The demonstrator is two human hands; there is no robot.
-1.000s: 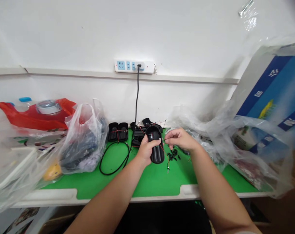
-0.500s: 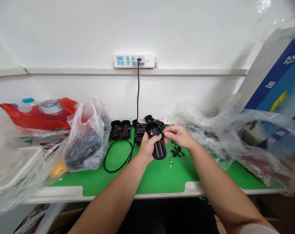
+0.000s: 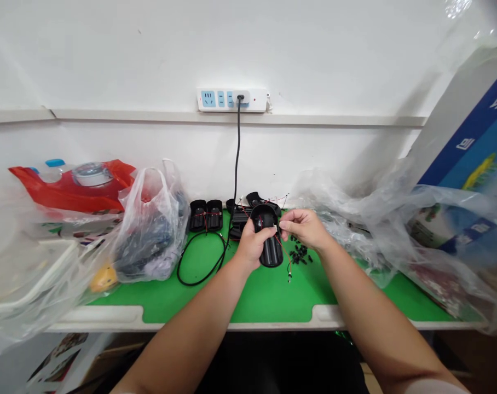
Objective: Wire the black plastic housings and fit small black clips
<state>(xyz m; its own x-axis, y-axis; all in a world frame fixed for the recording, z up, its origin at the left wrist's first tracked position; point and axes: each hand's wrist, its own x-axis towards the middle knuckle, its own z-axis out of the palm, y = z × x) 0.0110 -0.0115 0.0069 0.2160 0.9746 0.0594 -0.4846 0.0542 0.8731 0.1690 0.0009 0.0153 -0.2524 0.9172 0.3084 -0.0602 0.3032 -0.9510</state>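
- The surface is bright green with a pale rim, and the person's forearms reach in over its near edge.
- A blue and white box stands at the far right, with crumpled clear plastic beside it.
- At the left sit a red bag and, next to it, a translucent bag with dark contents.
- A black cable lies in a loop near the middle, left of the person's hands.
- A heap of black parts rests behind the hands, against the wall side.
- The left hand grips the casing by its left side, thumb laid across the front.
- The right hand is at the casing's right edge, thumb and forefinger drawn close together; whether they pinch anything cannot be told.
- The casing is held up over the middle of the surface. It is glossy black and elongated, with a rounded hood at the top and long ridges down its lower half.
- Two similar black casings stand side by side farther back.
- Small black pieces lie scattered below the right hand.
- A thin reddish wire trails from the casing; a small white connector shows by the left thumb.
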